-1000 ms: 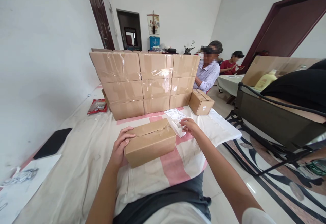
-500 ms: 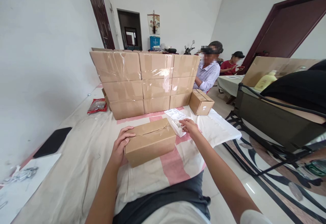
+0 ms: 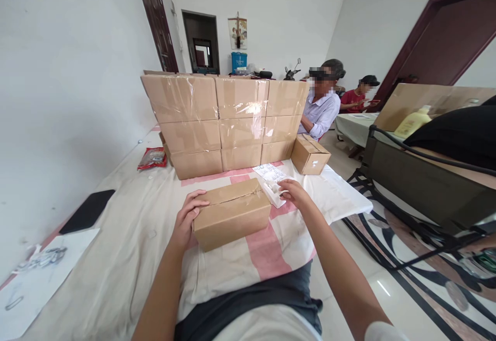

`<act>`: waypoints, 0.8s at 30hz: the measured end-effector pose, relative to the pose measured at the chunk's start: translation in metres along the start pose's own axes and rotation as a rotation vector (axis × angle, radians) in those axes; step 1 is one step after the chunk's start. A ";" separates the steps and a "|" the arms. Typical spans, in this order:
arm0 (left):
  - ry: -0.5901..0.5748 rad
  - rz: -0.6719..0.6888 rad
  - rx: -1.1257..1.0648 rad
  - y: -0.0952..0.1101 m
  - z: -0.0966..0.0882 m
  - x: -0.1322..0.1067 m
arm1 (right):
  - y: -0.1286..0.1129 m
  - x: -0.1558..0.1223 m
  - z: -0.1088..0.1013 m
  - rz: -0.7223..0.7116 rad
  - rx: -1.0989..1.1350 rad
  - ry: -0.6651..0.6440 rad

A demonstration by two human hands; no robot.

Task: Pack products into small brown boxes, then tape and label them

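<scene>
A closed cardboard box point(image 3: 232, 223) lies in front of me on the cloth-covered table. My left hand point(image 3: 189, 214) grips its left end, fingers over the top edge. Just past the box's right end is a white sheet with printed marks point(image 3: 267, 172), its near part blank. My right hand point(image 3: 295, 194) is over that sheet's right edge, its fingertips drawn together in a pinch. A small whitish bit shows by those fingertips, too small to name.
Stacked taped cartons point(image 3: 242, 134) form a wall behind the box. A smaller carton point(image 3: 311, 154) stands to their right. At left lie a red packet point(image 3: 152, 158), a black flat object point(image 3: 88, 211) and a paper point(image 3: 42, 279). A co-worker point(image 3: 321, 106) sits beyond the stack.
My right hand has shifted slightly at the sheet, its fingers more curled. The whole view has moved a little; my left hand stays on the box.
</scene>
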State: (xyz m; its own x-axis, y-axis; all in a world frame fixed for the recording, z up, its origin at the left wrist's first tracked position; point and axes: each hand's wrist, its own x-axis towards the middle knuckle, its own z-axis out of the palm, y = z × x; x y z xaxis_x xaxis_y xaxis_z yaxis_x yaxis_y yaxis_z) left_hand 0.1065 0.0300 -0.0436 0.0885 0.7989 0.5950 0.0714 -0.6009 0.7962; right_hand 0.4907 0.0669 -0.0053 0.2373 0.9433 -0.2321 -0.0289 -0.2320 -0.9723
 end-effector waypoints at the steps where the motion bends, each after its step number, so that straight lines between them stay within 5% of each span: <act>1: -0.002 -0.002 -0.002 0.000 0.000 0.000 | -0.004 -0.001 -0.002 0.006 -0.025 -0.014; 9: 0.003 -0.014 0.003 -0.001 -0.001 -0.001 | -0.018 -0.006 -0.020 0.053 -0.329 0.022; 24: -0.007 0.015 0.004 0.005 0.001 0.000 | -0.003 0.009 -0.001 0.093 -0.546 0.131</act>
State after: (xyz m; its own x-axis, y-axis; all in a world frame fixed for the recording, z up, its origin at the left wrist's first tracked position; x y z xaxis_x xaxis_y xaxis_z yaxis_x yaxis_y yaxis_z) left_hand 0.1075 0.0268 -0.0401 0.0962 0.7898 0.6058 0.0740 -0.6126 0.7869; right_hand 0.4936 0.0756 -0.0047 0.3775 0.8836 -0.2772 0.4424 -0.4350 -0.7843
